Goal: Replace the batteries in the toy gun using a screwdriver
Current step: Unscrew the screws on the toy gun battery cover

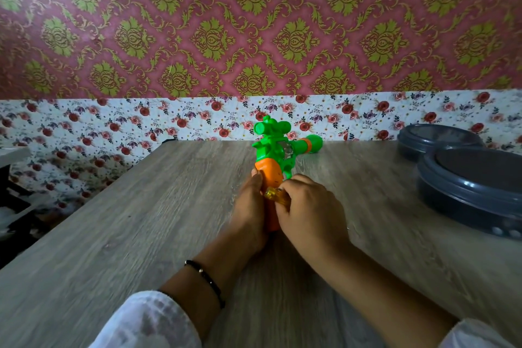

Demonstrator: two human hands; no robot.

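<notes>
A green and orange toy gun lies on the wooden table, its orange grip pointing toward me and its barrel angled to the far right. My left hand clasps the left side of the orange grip. My right hand is closed around a screwdriver with a clear yellow handle, held against the grip. The screwdriver's tip is hidden between my hands.
Two dark grey round lidded containers stand at the table's right side, one behind the other. A patterned wall rises just past the far table edge. The table's left edge drops off to a floor area with dark furniture.
</notes>
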